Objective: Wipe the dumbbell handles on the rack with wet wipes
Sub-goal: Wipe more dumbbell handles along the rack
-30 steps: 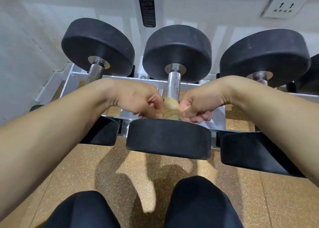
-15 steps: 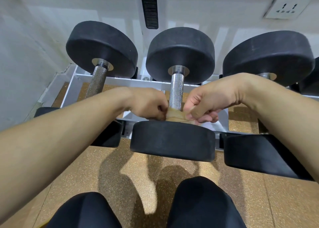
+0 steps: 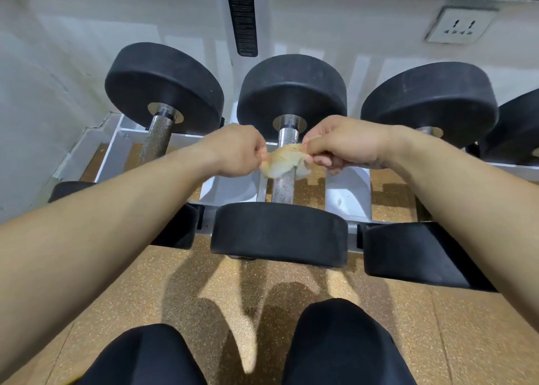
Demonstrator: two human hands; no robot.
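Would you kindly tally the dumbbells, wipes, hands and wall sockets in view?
Dumbbells: 4 (left dumbbell, middle dumbbell, right dumbbell, cut-off dumbbell at the right edge)
Wipes: 1 (wet wipe)
Hands: 2 (left hand, right hand)
Wall sockets: 1 (wall socket)
Total: 8

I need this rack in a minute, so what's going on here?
A person facing the rack is wiping the middle dumbbell's handle. The left hand and the right hand each pinch one end of a wet wipe, which is drawn across the upper part of that knurled handle. That dumbbell lies on the rack. The left dumbbell is not being touched.
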